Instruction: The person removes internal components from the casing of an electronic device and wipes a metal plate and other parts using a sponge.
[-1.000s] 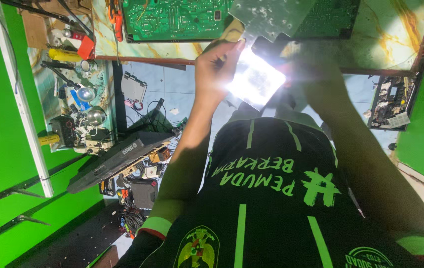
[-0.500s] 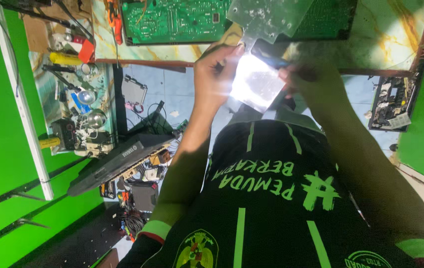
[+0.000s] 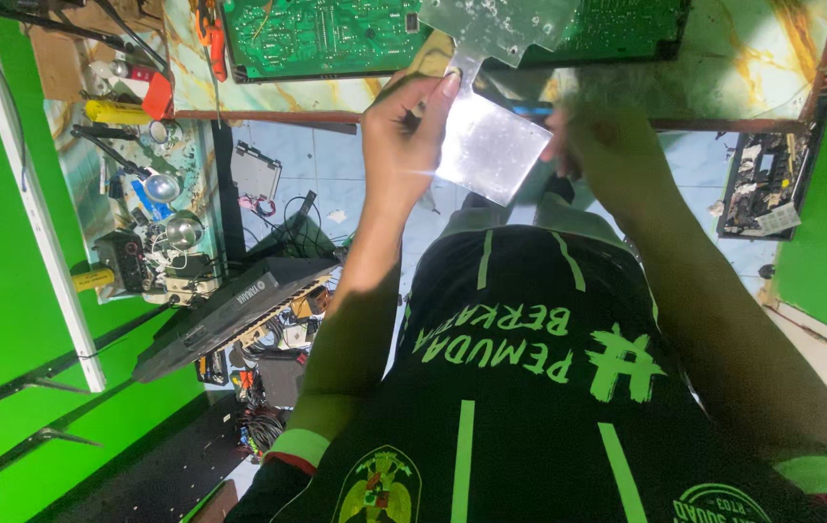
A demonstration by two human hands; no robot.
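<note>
A shiny square metal plate is held above my lap, between both hands. My left hand pinches its upper left corner with thumb and fingers. My right hand, blurred, grips the plate's right edge. Just beyond them, a large green circuit board lies on the marbled table, with another grey metal sheet resting on it.
A side shelf on the left carries tools, bulbs and a yellow-handled screwdriver. Below it a black elongated device leans over tangled wires. Orange pliers lie on the table. A stripped board sits at the right. Green walls stand on both sides.
The plate no longer flashes a bright white glare and now looks dull grey. Both hands have stayed on it, shifting slightly toward the table edge.
</note>
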